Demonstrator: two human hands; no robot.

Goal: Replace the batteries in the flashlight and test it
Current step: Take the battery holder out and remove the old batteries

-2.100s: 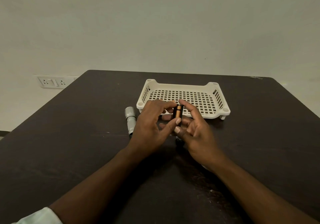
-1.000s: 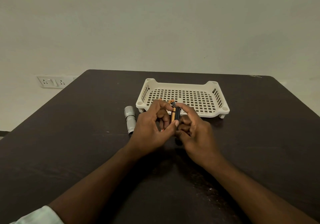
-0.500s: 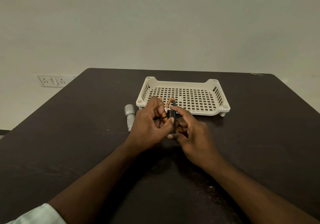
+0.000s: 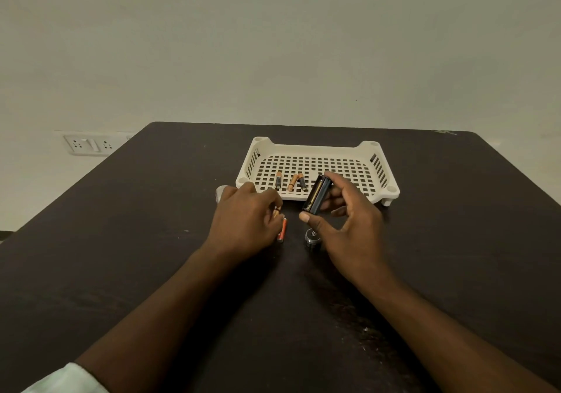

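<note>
Right hand (image 4: 349, 219) pinched the battery holder (image 4: 317, 194); left hand (image 4: 247, 218) closed on a fresh battery (image 4: 281, 230) (polarity could easily be reversed).

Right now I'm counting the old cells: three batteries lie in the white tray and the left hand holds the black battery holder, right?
Not quite. The right hand holds the black battery holder, as the head view shows. Three batteries do lie in the white tray.

flashlight body (image 4: 221, 193): mostly hidden behind left hand (image 4: 246, 219) | sleeve (image 4: 65, 379): cut off (bottom edge)
</note>
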